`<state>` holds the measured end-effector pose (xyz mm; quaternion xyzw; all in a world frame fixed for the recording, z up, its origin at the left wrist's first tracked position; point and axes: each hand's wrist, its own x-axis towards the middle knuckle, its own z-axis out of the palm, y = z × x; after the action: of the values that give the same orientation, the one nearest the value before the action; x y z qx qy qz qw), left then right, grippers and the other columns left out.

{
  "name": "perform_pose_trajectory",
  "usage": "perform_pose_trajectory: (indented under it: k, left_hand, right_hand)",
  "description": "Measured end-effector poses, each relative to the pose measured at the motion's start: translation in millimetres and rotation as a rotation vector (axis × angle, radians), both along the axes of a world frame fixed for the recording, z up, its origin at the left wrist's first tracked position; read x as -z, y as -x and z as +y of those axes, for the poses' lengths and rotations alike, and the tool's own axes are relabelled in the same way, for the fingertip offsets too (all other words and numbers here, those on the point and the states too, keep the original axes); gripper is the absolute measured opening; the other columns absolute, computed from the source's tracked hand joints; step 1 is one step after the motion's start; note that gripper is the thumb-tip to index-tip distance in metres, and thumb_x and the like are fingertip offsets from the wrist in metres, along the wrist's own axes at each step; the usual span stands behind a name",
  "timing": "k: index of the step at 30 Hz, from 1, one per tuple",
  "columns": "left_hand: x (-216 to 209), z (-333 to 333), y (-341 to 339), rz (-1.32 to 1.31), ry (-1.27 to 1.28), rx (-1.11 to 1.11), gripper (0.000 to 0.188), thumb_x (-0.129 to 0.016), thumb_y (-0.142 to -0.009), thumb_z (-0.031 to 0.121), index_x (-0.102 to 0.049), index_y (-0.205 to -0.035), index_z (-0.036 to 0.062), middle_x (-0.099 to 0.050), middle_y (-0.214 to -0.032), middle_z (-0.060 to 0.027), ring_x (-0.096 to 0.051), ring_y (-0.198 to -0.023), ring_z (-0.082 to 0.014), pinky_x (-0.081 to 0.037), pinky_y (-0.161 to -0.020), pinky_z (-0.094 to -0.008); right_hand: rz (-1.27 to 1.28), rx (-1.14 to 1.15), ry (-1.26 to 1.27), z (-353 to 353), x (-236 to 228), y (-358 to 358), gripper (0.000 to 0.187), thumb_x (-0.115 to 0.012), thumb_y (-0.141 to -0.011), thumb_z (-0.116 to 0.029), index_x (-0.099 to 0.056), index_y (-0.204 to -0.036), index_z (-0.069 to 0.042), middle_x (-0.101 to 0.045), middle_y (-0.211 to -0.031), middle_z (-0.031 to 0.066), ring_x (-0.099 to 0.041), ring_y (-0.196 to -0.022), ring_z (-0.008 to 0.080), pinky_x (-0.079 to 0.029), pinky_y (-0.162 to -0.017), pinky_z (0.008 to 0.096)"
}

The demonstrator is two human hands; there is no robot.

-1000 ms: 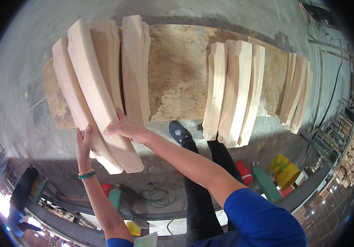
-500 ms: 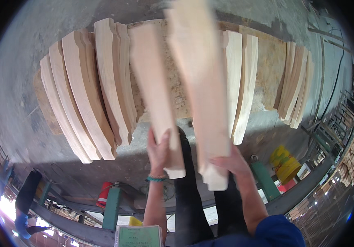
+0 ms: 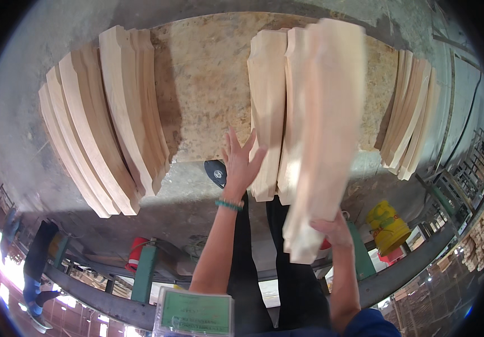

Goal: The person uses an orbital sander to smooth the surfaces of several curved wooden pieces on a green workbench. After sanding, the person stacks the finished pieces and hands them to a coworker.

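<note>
My right hand [image 3: 333, 229] grips the near end of a pale shaped wooden piece [image 3: 332, 129]. Blurred by motion, this piece slants up and away over the board and partly covers another wooden piece [image 3: 293, 112]. Left of that one lies a further wooden piece [image 3: 267, 106] with a notched far end. Close beside its near left edge is my left hand [image 3: 243, 165], fingers spread and holding nothing; whether the thumb touches the wood I cannot tell. A green beaded bracelet [image 3: 229, 205] circles my left wrist.
A worn, stained board [image 3: 208, 84] lies under the wood. Several similar pieces [image 3: 90, 123] rest at its left, and a smaller group [image 3: 408, 112] at its right. Toward me are green posts [image 3: 145, 272], a yellow bucket [image 3: 387, 227] and a red container [image 3: 137, 253]. A person [image 3: 37, 267] is at lower left.
My left hand has let go of its wooden piece and opened. The piece in my right hand has swung right, over the pieces on the board. The view has shifted slightly.
</note>
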<state>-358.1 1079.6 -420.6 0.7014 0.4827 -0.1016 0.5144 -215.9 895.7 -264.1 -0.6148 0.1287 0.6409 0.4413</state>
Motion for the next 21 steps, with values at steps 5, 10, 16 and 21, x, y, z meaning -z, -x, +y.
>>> perform_pose_trajectory:
  k: [5, 10, 16, 21]
  left_hand:
    - [-80, -20, -31, -0.429, 0.582, -0.626, 0.084, -0.064, -0.091, 0.041, -0.022, -0.151, -0.0004, -0.04, -0.145, -0.0195, -0.042, -0.129, -0.0218, -0.033, -0.109, -0.0346]
    - [-51, -3, -29, -0.277, 0.283, -0.432, 0.071, -0.057, -0.096, 0.042, -0.028, -0.148, 0.002, -0.05, -0.133, -0.016, -0.049, -0.12, -0.0208, -0.041, -0.102, -0.0347]
    - [-26, -29, -27, -0.249, 0.528, -0.499, 0.067, -0.048, -0.101, 0.035, -0.018, -0.152, 0.003, -0.058, -0.119, -0.0187, -0.056, -0.109, -0.0245, -0.044, -0.094, -0.0317]
    - [-35, -27, -25, -0.302, 0.342, -0.471, 0.071, -0.048, -0.099, 0.025, -0.01, -0.155, 0.0049, -0.058, -0.121, -0.0161, -0.059, -0.104, -0.0229, -0.048, -0.089, -0.0316]
  right_hand:
    - [-0.006, -0.015, -0.095, 37, 45, 38, 0.082, -0.075, -0.077, -0.012, -0.03, -0.145, -0.002, -0.05, -0.13, 0.01, -0.05, -0.12, 0.0174, -0.042, -0.102, 0.0348]
    - [-0.528, -0.18, -0.104, 63, 70, 62, 0.092, -0.079, -0.072, -0.012, -0.025, -0.146, -0.002, -0.039, -0.138, 0.0195, -0.041, -0.129, 0.0315, -0.039, -0.104, 0.0417]
    - [-1.08, -0.538, 0.311, 94, 98, 75, 0.084, -0.075, -0.077, -0.019, -0.027, -0.143, -0.004, -0.042, -0.126, 0.0247, -0.043, -0.117, 0.0449, -0.04, -0.095, 0.0514]
    - [-1.051, -0.447, 0.259, 97, 104, 77, 0.072, -0.068, -0.083, -0.019, -0.029, -0.14, 0.0, -0.045, -0.12, 0.0268, -0.046, -0.111, 0.0446, -0.041, -0.09, 0.0508]
